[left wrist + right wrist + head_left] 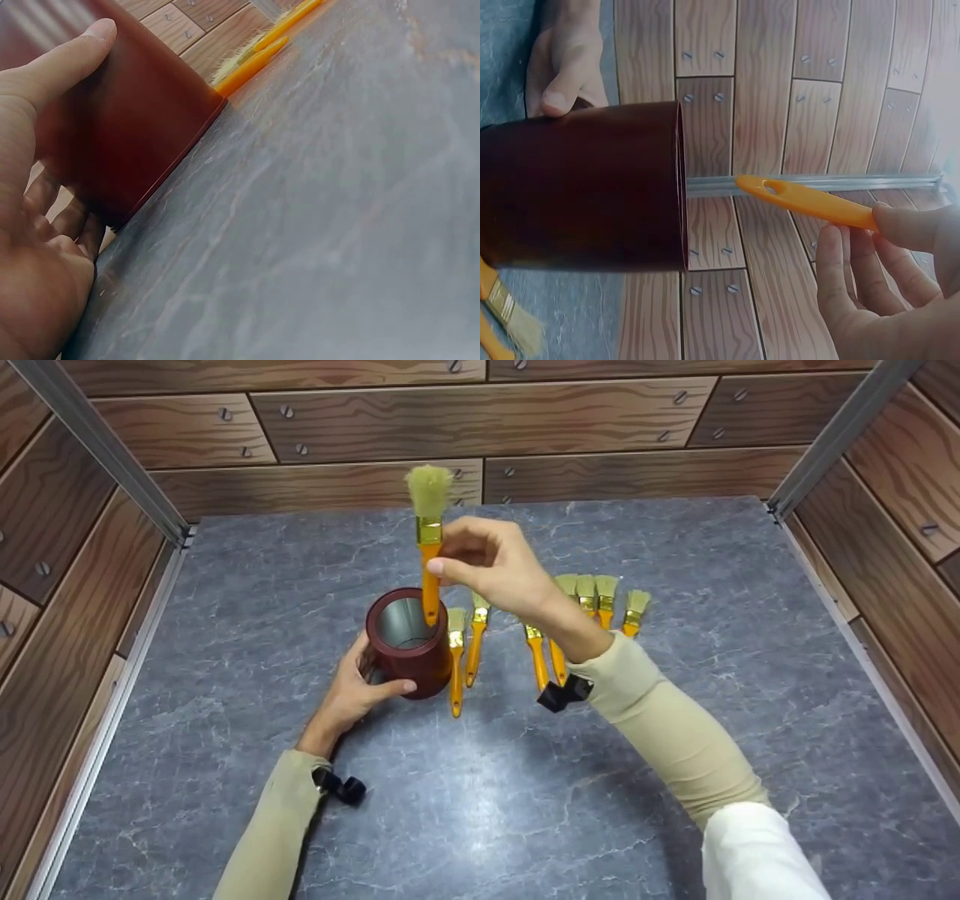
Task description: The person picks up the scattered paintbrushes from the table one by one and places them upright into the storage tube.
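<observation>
A dark red cylindrical cup stands upright on the table, its mouth facing up and a grey lining showing inside. My left hand grips it from the left, with the thumb on the near side. My right hand pinches a paintbrush by its orange handle, bristles up. The handle's holed end points down above the cup's mouth; in the right wrist view that orange handle is apart from the rim. Just right of the cup lie two paintbrushes, the nearer paintbrush close beside its wall.
Several more paintbrushes lie farther right, partly hidden under my right forearm. The table has a grey marbled top. Wood-patterned walls with metal edge strips enclose it at the back and both sides.
</observation>
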The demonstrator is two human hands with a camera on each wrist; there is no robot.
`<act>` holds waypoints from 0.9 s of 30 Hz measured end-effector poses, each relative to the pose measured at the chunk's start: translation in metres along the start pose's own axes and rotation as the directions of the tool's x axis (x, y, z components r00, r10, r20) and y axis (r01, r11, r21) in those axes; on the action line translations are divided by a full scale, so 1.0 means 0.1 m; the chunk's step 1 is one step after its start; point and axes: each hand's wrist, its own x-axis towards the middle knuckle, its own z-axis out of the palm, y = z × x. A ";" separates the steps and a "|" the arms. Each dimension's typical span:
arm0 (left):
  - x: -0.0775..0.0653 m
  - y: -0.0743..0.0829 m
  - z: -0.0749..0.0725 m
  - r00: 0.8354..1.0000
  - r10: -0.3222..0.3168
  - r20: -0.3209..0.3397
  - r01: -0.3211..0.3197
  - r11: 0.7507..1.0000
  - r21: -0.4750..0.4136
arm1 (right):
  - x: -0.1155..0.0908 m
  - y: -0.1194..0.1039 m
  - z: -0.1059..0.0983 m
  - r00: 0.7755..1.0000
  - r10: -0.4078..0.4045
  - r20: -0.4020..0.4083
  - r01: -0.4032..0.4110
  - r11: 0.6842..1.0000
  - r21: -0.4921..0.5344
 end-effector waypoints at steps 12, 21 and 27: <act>-0.01 -0.01 -0.01 1.000 -0.018 -0.006 0.018 1.000 0.024 | 0.13 0.20 0.20 0.998 -0.017 0.063 0.020 0.999 -0.044; -0.01 0.01 0.00 1.000 -0.024 -0.006 0.024 0.999 0.020 | 0.12 0.38 0.23 0.996 0.020 0.088 -0.012 0.996 -0.093; -0.01 0.01 -0.01 1.000 -0.017 0.001 0.017 1.000 0.023 | 0.10 0.44 0.24 0.995 0.055 0.089 -0.044 0.992 -0.120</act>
